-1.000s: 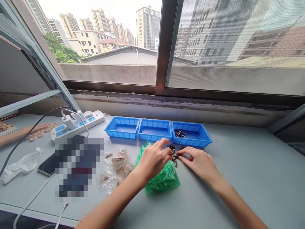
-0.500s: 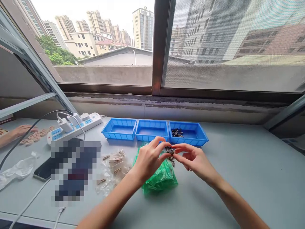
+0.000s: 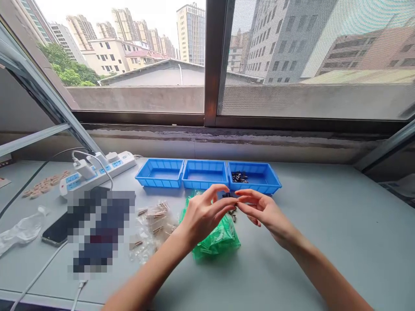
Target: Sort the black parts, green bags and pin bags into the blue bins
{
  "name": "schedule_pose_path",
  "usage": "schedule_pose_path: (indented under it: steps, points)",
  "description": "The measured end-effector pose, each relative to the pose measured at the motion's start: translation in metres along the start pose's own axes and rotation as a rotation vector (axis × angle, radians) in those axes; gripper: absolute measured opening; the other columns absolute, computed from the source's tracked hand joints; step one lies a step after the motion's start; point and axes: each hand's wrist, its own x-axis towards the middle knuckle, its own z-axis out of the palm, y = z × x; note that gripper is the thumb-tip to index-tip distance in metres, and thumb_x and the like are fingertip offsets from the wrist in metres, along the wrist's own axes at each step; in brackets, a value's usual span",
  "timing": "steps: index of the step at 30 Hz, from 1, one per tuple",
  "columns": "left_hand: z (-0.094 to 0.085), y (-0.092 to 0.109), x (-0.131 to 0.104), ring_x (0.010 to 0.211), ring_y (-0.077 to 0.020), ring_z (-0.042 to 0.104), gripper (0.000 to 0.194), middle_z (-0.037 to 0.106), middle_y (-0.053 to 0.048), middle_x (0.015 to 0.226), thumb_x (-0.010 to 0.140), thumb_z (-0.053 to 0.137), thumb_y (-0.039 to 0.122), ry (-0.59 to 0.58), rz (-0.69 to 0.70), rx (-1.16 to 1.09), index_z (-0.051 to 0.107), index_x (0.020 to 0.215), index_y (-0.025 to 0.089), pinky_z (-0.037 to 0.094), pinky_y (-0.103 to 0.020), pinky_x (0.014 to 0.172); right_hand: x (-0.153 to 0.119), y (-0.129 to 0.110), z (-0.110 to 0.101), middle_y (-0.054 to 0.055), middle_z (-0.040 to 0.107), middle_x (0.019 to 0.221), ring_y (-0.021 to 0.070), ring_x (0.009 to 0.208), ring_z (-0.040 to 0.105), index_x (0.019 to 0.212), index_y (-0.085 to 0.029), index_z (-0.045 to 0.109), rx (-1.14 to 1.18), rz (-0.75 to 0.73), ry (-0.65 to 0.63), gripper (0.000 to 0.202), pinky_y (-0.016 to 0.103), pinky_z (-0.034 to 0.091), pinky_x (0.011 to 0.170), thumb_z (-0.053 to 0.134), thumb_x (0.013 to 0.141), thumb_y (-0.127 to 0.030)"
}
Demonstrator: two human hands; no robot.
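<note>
My left hand (image 3: 205, 211) is closed in a pinch above a green plastic bag (image 3: 217, 242). Small dark metal pieces (image 3: 228, 195) show between its fingers, partly hidden. Facing it, my right hand (image 3: 261, 208) brings thumb and forefinger to the left fingertips. Whatever lies in the right pinch is too small to make out. More small dark pieces (image 3: 234, 216) lie just under the hands, by the bag. A blue bin (image 3: 272, 186) behind the right hand has a pile of dark pieces (image 3: 239, 177) at its left end.
Two more blue bins (image 3: 158, 183) (image 3: 204, 185) stand in the same row. Clear bags with thin metal pins (image 3: 157, 220) lie left of the green bag. Further left are a phone (image 3: 55, 233), cables, a power strip (image 3: 100, 172), crumpled plastic (image 3: 24, 231) and beige pieces (image 3: 45, 185).
My fingertips have closed together, and the dark pieces between them show less. Another person's hand at the far left has left the view. The camera view has shifted slightly.
</note>
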Motion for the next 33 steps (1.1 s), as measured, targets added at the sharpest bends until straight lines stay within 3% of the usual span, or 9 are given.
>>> schedule_pose_path:
  steps: [5,14,17,23,29,33]
  points:
    - [0.0,-0.001,0.0,0.059,-0.0068,0.058,0.023,0.061,-0.003,0.097,0.097,0.043,0.026,-0.031,0.027,-0.005,0.065,0.095,0.022,0.047,-0.019,0.051,-0.002,-0.002,0.001,0.002,0.067,0.073,0.0053,0.044,0.038,0.094,-0.021,0.069,0.014,0.028,-0.054,0.046,0.021,0.028,0.041,0.078,0.061,-0.051]
    - [0.002,0.001,0.0,0.06,-0.0078,0.062,0.036,0.062,-0.004,0.1,0.098,0.035,0.04,-0.102,0.015,0.03,0.061,0.088,0.018,0.048,-0.02,0.05,-0.002,0.001,0.0,0.004,0.068,0.087,0.0047,0.044,0.038,0.095,-0.022,0.07,-0.049,-0.001,-0.029,0.041,0.023,0.031,0.042,0.074,0.067,-0.052]
    - [0.003,0.001,-0.001,0.059,-0.0082,0.061,0.036,0.063,-0.004,0.098,0.098,0.037,0.041,-0.086,0.014,0.063,0.062,0.087,0.018,0.047,-0.02,0.049,-0.001,0.002,0.001,0.003,0.066,0.081,0.0058,0.045,0.038,0.094,-0.022,0.071,-0.066,0.004,-0.017,0.041,0.024,0.033,0.042,0.073,0.066,-0.052]
    - [0.002,-0.002,0.0,0.06,-0.009,0.06,0.037,0.064,-0.004,0.091,0.093,0.047,0.042,0.005,-0.053,0.125,0.063,0.07,0.018,0.045,-0.021,0.049,0.003,0.005,-0.005,-0.006,0.046,0.048,0.0085,0.042,0.035,0.094,-0.02,0.072,-0.098,-0.008,0.12,0.05,0.025,0.034,0.044,0.067,0.068,-0.062]
    - [0.004,-0.003,0.0,0.059,-0.0089,0.059,0.032,0.065,-0.004,0.091,0.095,0.047,0.028,-0.01,-0.036,0.15,0.066,0.072,0.018,0.044,-0.02,0.048,0.014,0.011,-0.015,0.001,0.061,0.064,0.0066,0.04,0.037,0.078,-0.017,0.072,-0.145,-0.091,0.278,0.056,0.024,0.033,0.038,0.07,0.057,-0.069]
    - [0.003,-0.003,0.0,0.059,-0.0083,0.059,0.028,0.065,-0.003,0.093,0.096,0.045,0.022,-0.034,-0.049,0.167,0.067,0.079,0.019,0.045,-0.019,0.049,0.019,0.012,-0.021,0.001,0.062,0.062,0.007,0.039,0.039,0.073,-0.017,0.07,-0.157,-0.119,0.37,0.055,0.025,0.035,0.037,0.072,0.054,-0.068]
